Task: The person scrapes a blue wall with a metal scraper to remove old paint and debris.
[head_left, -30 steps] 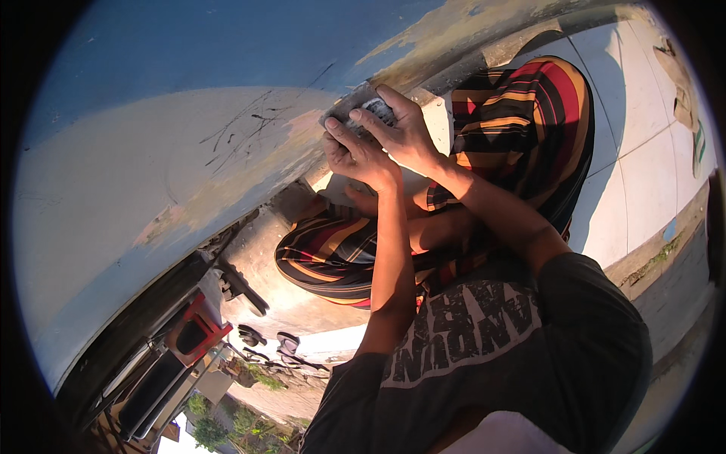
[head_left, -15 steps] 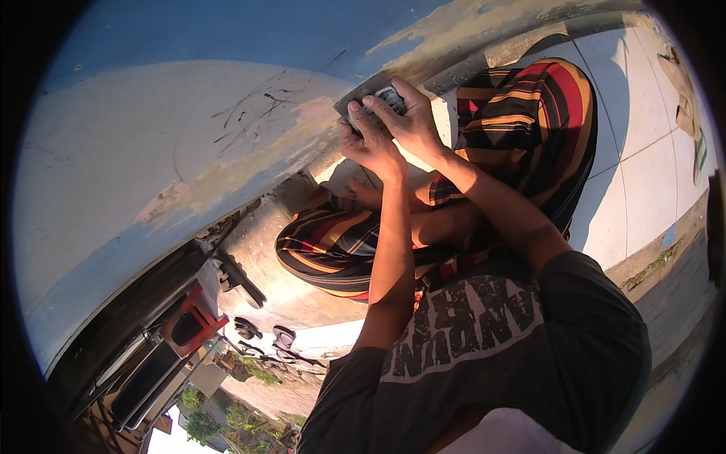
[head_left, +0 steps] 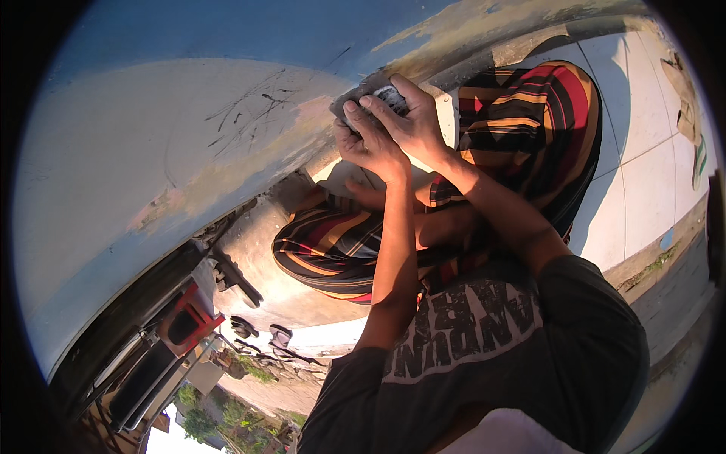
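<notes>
Both hands meet in front of me on a flat dark-grey piece [head_left: 373, 82] with a whitish marked patch; its exact kind I cannot make out. My left hand [head_left: 372, 150] grips its lower left side, thumb laid on the top face. From the right, my right hand [head_left: 414, 127] closes on the same piece, its thumb pointing across the face and a finger over the far edge. The other fingers are mostly hidden beneath. Just beyond the piece lies the worn lower part of a painted wall [head_left: 310, 125].
My crossed legs, in striped cloth [head_left: 522, 121], lie under my forearms. White floor tiles [head_left: 643, 181] spread to the right. At lower left are sandals [head_left: 280, 335], a red-framed chair [head_left: 189, 321] and plants [head_left: 242, 424]. Dark scratches [head_left: 257, 98] mark the wall.
The dark piece and both hands have shifted very slightly to the left. Their grip looks the same.
</notes>
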The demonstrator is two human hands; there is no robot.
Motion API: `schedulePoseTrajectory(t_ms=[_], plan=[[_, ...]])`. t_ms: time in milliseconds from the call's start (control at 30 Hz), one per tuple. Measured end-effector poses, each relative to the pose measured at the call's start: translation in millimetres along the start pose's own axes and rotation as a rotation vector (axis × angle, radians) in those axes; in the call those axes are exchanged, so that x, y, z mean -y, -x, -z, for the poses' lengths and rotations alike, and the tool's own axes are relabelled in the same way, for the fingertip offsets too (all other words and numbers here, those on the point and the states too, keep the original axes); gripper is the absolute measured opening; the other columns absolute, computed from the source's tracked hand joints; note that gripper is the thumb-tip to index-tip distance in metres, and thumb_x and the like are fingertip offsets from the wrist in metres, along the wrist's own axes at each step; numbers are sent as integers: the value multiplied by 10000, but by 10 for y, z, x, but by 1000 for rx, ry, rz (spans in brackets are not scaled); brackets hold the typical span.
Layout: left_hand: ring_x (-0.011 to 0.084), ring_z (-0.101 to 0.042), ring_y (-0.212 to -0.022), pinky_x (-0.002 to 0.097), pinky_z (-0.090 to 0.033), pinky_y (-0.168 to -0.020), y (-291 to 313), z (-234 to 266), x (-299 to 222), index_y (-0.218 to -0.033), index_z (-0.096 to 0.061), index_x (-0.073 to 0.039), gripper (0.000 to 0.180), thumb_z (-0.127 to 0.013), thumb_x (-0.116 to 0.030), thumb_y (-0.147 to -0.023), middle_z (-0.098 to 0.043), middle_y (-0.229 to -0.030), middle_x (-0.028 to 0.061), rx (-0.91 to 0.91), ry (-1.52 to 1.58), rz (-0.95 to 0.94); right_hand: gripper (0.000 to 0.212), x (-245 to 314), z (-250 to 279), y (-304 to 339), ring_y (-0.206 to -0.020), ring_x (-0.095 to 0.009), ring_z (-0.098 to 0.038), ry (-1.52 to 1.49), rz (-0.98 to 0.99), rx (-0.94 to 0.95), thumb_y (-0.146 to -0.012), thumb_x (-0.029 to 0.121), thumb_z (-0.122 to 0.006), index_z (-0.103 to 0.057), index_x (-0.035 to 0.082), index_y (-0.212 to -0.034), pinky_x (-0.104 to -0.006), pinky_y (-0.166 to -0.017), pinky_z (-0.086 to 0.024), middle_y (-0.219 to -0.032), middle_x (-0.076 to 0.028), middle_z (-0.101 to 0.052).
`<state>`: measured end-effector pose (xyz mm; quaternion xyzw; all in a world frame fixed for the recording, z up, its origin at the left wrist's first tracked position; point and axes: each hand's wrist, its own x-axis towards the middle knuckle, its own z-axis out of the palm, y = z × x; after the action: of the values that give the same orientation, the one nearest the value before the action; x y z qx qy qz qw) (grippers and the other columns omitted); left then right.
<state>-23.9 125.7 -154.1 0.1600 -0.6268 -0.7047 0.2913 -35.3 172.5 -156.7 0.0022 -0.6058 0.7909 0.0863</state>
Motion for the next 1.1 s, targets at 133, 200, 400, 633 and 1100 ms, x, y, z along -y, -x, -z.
schedulePoseTrajectory(t_ms=[133,200,400,633,1100], plan=[[38,-456,-597,203,-385,-523,-37,25,70,-776,-506,-16,289,-521,-226,-974,-544,-687,2,7,-39,-18,126,-50,39,-37,-675,-38,-560,-11,-14,34,-876,101,-643,-591,10,-947,-215,-584,-462,-781,-30,-642],[37,-443,-595,206,-371,-518,-23,-13,65,-764,-504,-21,291,-527,-224,-971,-533,-680,-2,-2,25,-13,124,-25,25,11,-676,-39,-564,-16,-4,18,-875,98,-644,-591,10,-943,-215,-581,-463,-782,-30,-642],[48,-461,-601,217,-392,-533,-80,-45,74,-749,-511,-19,294,-527,-213,-970,-541,-682,5,10,-144,-38,108,-50,23,-82,-674,-38,-565,-72,-48,24,-876,84,-642,-587,11,-932,-211,-576,-464,-773,-26,-641],[45,-468,-604,210,-383,-538,-41,-65,45,-762,-526,-17,298,-522,-227,-974,-552,-684,4,4,4,-24,107,-76,43,-70,-665,-25,-552,-68,-23,11,-881,87,-636,-596,15,-949,-207,-582,-463,-785,-14,-647],[54,-482,-600,212,-405,-534,-42,-77,60,-778,-527,-7,308,-506,-239,-980,-572,-710,20,15,-1,-57,114,-55,29,-63,-669,-33,-556,-14,23,4,-870,98,-654,-608,12,-928,-218,-576,-459,-761,-18,-649]])
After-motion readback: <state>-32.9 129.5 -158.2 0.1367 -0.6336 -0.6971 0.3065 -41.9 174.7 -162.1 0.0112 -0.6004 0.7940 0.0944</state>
